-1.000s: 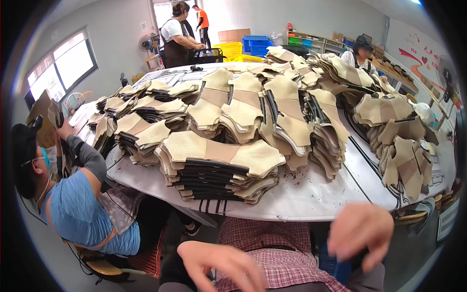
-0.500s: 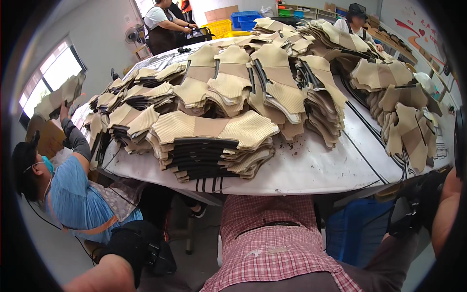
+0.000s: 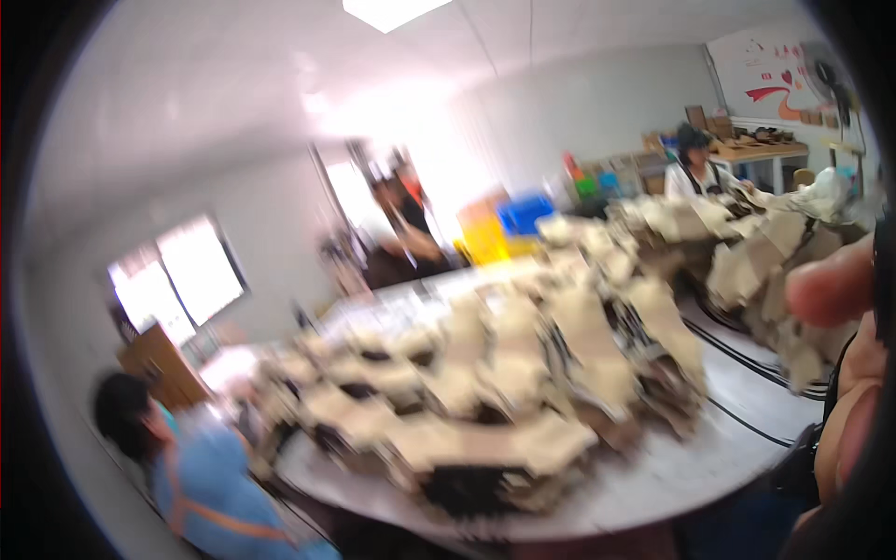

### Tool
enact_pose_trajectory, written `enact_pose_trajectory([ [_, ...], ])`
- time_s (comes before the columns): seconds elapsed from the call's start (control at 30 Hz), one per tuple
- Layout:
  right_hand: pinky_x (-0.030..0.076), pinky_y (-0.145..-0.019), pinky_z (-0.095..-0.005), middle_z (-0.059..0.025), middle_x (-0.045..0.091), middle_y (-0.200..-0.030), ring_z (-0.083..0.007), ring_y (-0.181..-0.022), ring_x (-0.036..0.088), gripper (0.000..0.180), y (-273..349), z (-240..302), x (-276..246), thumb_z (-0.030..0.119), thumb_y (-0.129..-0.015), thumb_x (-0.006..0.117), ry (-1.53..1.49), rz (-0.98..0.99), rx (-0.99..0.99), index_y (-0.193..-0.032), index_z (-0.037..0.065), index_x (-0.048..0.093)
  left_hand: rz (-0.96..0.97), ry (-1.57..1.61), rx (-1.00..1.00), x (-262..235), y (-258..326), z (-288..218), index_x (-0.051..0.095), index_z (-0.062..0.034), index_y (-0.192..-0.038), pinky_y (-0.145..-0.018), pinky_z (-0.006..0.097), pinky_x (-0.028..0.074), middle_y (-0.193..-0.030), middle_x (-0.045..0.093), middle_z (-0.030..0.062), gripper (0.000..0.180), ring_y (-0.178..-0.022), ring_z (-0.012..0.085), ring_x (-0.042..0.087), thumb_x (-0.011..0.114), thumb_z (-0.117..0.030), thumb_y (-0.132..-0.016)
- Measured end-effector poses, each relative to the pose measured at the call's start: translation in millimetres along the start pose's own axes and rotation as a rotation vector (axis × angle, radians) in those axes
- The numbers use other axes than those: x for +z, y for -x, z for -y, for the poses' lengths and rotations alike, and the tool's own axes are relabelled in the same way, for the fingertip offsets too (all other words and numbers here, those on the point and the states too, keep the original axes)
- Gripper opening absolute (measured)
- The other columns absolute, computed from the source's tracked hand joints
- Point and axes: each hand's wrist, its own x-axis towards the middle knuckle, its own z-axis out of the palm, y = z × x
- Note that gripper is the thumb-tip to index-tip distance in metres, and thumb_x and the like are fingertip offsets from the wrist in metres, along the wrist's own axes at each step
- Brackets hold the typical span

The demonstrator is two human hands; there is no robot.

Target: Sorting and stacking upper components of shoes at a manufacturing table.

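My right hand (image 3: 845,373) shows at the right rim, close up and cut off by the picture's edge. One finger or thumb points left in front of the right-hand fabric pile; whether the hand holds anything is hidden. My left hand is out of view. On the white table (image 3: 653,490) lie stacks of beige and tan fabric pieces with dark edging, smeared by motion. The nearest stack (image 3: 495,443) sits by the front edge, and several longer stacks (image 3: 583,336) stand behind it. A further pile of fabric pieces (image 3: 756,266) is nearest to my right hand.
A person in blue (image 3: 210,476) is at the table's left side. Another person (image 3: 695,173) sits at the far right, and blurred people (image 3: 401,224) are at the back. Yellow (image 3: 483,238) and blue crates (image 3: 525,215) stand behind the table. Dark cords (image 3: 747,425) cross its right part.
The view has swung upward, showing ceiling and walls, and is now blurred. My left forearm has left the picture. My right hand has come into view at the right rim.
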Motion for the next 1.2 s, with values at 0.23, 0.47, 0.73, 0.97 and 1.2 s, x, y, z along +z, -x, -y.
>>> enact_pose_trajectory([
  [0.23,0.038,-0.104,-0.0377,-0.0132,0.051,-0.128,-0.0294,-0.120,0.047,0.058,-19.2,53.1,28.7,0.045,-0.084,0.064,-0.290,-0.314,-0.499,-0.124,0.004,0.054,0.208,-0.519,-0.114,77.9,-10.2,-74.8,0.035,-0.0126,-0.142,-0.109,0.048,0.028,-0.145,0.034,0.0125,0.055,-0.131,0.0238,0.036,0.045,-0.039,-0.095],
  [0.47,0.038,-0.105,-0.0384,-0.0140,0.048,-0.130,-0.0300,-0.122,0.045,0.059,36.1,39.8,48.7,0.045,-0.084,0.063,-0.516,-0.615,-0.331,-0.125,0.004,0.052,-0.040,-0.672,-0.420,24.0,33.6,-32.5,0.038,-0.0050,-0.139,-0.104,0.048,0.033,-0.138,0.041,0.0175,0.056,-0.124,0.0308,0.042,0.052,-0.032,-0.091],
  [0.73,0.037,-0.105,-0.0391,-0.0150,0.045,-0.133,-0.0307,-0.124,0.042,0.060,97.2,78.2,71.6,0.045,-0.085,0.061,-0.208,-1.348,0.718,-0.127,0.003,0.049,0.171,-0.001,-1.627,-121.9,109.4,76.1,0.036,-0.0011,-0.139,-0.102,0.049,0.034,-0.135,0.044,0.0231,0.062,-0.122,0.0377,0.045,0.058,-0.025,-0.086],
  [0.97,0.036,-0.106,-0.0398,-0.0158,0.043,-0.135,-0.0313,-0.126,0.040,0.061,93.5,113.9,85.7,0.045,-0.086,0.060,-0.223,-1.440,1.357,-0.129,0.002,0.047,1.278,0.769,-1.549,-54.3,160.8,249.8,0.046,0.0032,-0.130,-0.102,0.045,0.035,-0.131,0.050,0.0206,0.049,-0.122,0.0370,0.046,0.049,-0.032,-0.096],
  [1.2,0.035,-0.106,-0.0405,-0.0166,0.040,-0.137,-0.0319,-0.128,0.037,0.063,105.0,179.6,99.4,0.045,-0.087,0.058,-0.173,-1.213,1.728,-0.131,0.002,0.045,1.248,0.975,-1.714,-78.3,145.0,282.5,0.050,0.0022,-0.127,-0.098,0.045,0.039,-0.125,0.055,0.0205,0.046,-0.116,0.0365,0.051,0.054,-0.029,-0.093],
])
